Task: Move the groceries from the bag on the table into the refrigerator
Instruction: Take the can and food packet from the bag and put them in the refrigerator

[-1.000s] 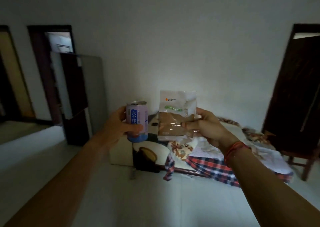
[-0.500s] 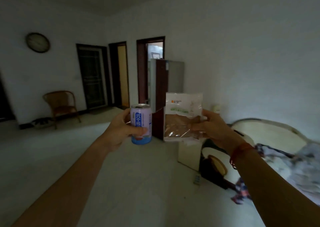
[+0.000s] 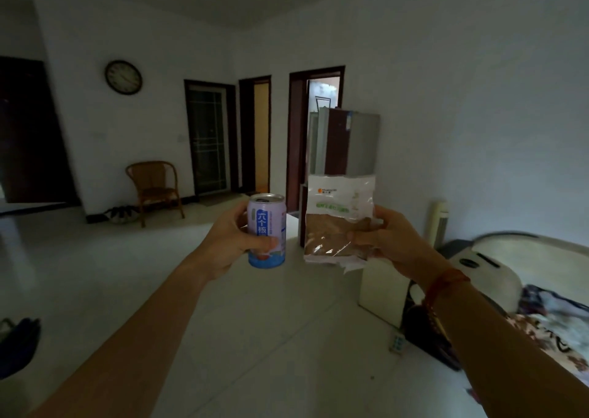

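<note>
My left hand [image 3: 235, 242] grips a lilac and blue drink can [image 3: 266, 231], held upright at chest height. My right hand [image 3: 387, 240] pinches a clear and white packet of brown food [image 3: 338, 218] by its right edge. Both are held out in front of me. Beyond the packet stands the refrigerator [image 3: 349, 142], grey with a dark red door, against the right wall beside a doorway. The table and the bag are out of view.
A wicker chair [image 3: 155, 188] stands by the far wall under a round clock [image 3: 123, 77]. A bed [image 3: 522, 274] with a patterned cover and a low cream cabinet [image 3: 381, 293] lie on the right. The pale tiled floor [image 3: 105, 277] stretches ahead to the refrigerator.
The view has swung left, away from the bed and toward the refrigerator and doorways. Both hands keep the can and packet held out in the same way.
</note>
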### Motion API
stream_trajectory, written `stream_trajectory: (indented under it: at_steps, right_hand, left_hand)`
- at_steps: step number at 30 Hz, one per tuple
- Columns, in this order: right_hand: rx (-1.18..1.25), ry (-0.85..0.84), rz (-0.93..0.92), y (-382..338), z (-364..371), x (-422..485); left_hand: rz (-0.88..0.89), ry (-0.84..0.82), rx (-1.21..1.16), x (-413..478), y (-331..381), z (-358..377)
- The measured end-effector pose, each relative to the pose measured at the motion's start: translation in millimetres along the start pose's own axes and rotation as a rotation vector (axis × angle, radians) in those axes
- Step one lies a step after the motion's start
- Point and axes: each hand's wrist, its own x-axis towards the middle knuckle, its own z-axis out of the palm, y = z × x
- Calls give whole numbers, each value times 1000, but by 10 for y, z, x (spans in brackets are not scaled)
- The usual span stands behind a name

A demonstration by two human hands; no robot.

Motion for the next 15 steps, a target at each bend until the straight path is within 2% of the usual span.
stream_trajectory:
  at_steps: [7,15]
  right_hand:
    - [-9,-31,10,244,170,537]
    - [-30,-52,21,674,253,1725]
  left_hand:
    - [-7,21,8,391,-306,-217]
    - [-38,63,53,1329,-835,-491]
